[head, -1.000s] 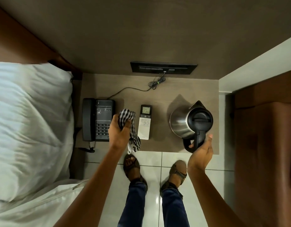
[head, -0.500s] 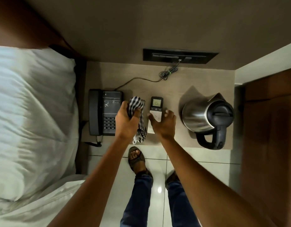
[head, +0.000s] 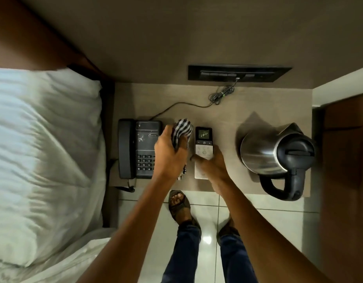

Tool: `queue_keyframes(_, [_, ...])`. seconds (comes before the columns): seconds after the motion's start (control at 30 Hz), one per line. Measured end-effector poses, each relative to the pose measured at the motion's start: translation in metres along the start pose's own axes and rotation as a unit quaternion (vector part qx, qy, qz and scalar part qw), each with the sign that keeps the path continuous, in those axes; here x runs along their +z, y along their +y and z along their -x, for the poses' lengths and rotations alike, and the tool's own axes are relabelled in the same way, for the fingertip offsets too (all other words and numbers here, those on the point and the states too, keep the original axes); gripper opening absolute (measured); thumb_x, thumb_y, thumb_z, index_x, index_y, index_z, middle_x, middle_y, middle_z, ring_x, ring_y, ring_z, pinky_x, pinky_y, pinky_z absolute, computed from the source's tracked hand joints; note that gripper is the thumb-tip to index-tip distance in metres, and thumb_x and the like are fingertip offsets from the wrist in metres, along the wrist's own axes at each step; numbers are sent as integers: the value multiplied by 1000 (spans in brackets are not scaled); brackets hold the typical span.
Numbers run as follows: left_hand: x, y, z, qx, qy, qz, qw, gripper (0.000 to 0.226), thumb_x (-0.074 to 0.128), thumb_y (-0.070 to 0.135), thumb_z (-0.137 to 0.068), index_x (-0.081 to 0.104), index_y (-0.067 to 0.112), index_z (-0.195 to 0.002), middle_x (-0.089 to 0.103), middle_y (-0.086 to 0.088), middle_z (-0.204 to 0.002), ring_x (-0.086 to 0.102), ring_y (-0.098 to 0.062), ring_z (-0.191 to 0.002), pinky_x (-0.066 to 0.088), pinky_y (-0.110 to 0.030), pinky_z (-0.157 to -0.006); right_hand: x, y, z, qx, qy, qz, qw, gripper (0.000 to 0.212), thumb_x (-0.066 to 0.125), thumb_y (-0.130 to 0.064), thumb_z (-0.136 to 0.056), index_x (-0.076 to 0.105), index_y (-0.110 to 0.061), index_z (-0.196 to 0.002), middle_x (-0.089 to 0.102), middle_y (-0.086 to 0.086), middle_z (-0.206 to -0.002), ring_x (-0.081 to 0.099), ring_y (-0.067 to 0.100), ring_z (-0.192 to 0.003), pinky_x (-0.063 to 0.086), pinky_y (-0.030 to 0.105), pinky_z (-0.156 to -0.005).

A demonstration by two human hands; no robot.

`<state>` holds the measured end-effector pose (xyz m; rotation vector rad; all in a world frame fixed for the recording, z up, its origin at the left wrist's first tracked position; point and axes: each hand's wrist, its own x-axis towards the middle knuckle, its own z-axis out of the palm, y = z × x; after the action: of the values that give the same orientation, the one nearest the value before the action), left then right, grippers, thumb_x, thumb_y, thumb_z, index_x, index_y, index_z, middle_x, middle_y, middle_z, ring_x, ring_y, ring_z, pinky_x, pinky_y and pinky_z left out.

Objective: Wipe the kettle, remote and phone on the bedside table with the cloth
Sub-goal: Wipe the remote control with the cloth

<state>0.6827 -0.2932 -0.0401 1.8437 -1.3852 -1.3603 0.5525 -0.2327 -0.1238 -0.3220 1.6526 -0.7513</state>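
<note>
My left hand (head: 170, 154) grips a black-and-white checked cloth (head: 181, 130), bunched up between the phone and the remote. A white remote (head: 203, 147) with a small lit screen lies on the bedside table (head: 221, 115). My right hand (head: 212, 167) closes around the remote's lower half, thumb on its left edge. The black desk phone (head: 138, 148) sits at the table's left, handset on its cradle. At the table's right stands the steel kettle (head: 264, 152), black lid and handle toward me.
A bed with a white pillow (head: 44, 150) fills the left. A black switch panel (head: 237, 72) is on the wall, with a coiled cable (head: 221, 96) running to the phone. A brown wooden panel (head: 348, 160) stands at the right. My sandalled feet are on pale tiles.
My right hand left the kettle handle, crossed left and took hold of the remote. My left hand with the cloth stayed beside the phone. The view shifted left and closer.
</note>
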Motion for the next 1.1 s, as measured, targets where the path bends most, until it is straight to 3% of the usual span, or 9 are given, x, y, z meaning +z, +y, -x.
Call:
queue_keyframes(0.07, [2, 13, -4, 38, 0, -41, 998, 29, 61, 15, -100, 59, 21, -128, 66, 3, -119, 65, -16, -111, 60, -36, -92, -5, -12, 13, 6, -47, -122, 991, 51, 84, -8, -85, 60, -27, -126, 80, 5, -112, 79, 24, -94, 64, 26, -67])
queue_keyframes(0.17, [9, 33, -11, 106, 10, -103, 989, 38, 64, 14, -95, 60, 22, -131, 56, 6, -125, 51, -16, -118, 50, -43, -103, -12, -31, 26, 26, -96, -237, 966, 29, 70, -42, -96, 72, -29, -122, 82, 6, -113, 80, 23, -95, 64, 45, -86])
queue_keyframes(0.3, [18, 63, -23, 188, 5, -211, 959, 44, 67, 11, -92, 63, 22, -134, 53, 0, -131, 41, -14, -112, 38, -38, -101, -18, -56, 27, 61, -102, -331, 936, 54, 37, -57, -110, 82, -27, -116, 79, 12, -120, 76, 27, -101, 55, 43, -92])
queue_keyframes(0.47, [21, 64, 8, 243, -60, -296, 922, 52, 68, 9, -90, 62, 22, -140, 47, -9, -145, 38, -33, -130, 35, -53, -113, -23, -79, 32, 43, -126, -360, 923, 53, 41, -49, -111, 65, -13, -142, 74, 16, -127, 72, 25, -113, 58, 36, -96])
queue_keyframes(0.63, [6, 50, 65, 302, -103, -369, 873, 54, 73, 12, -86, 62, 24, -137, 50, -6, -143, 40, -29, -127, 40, -51, -111, -40, -72, 46, 17, -157, -353, 922, 56, 42, -56, -107, 73, -14, -129, 74, 15, -117, 74, 25, -102, 63, 36, -87])
queue_keyframes(0.77, [4, 70, 47, 291, -31, -317, 902, 48, 69, 7, -89, 61, 16, -136, 60, -8, -131, 46, -29, -113, 47, -48, -95, -36, -72, 54, 13, -160, -358, 920, 52, 44, -52, -106, 70, -15, -132, 72, 16, -117, 70, 26, -100, 59, 36, -83])
queue_keyframes(0.87, [18, 101, 10, 274, 35, -320, 906, 50, 61, -2, -90, 62, 15, -138, 61, -7, -134, 49, -32, -111, 39, -44, -92, -28, -75, 62, -9, -153, -324, 933, 47, 39, -44, -112, 68, -15, -134, 75, 13, -116, 69, 26, -103, 55, 38, -85])
queue_keyframes(1.0, [31, 86, 35, 296, -7, -335, 894, 53, 67, 5, -88, 63, 23, -139, 55, -4, -146, 45, -32, -123, 39, -48, -105, -31, -69, 66, 5, -167, -358, 919, 45, 44, -37, -107, 67, -10, -135, 73, 18, -126, 68, 30, -116, 52, 40, -100])
queue_keyframes(1.1, [27, 53, 79, 276, -23, -283, 918, 57, 73, 8, -84, 60, 26, -137, 52, 1, -146, 44, -25, -122, 45, -48, -104, -42, -72, 64, 33, -183, -338, 923, 58, 47, -49, -103, 67, 0, -129, 78, 15, -111, 75, 26, -101, 62, 35, -90])
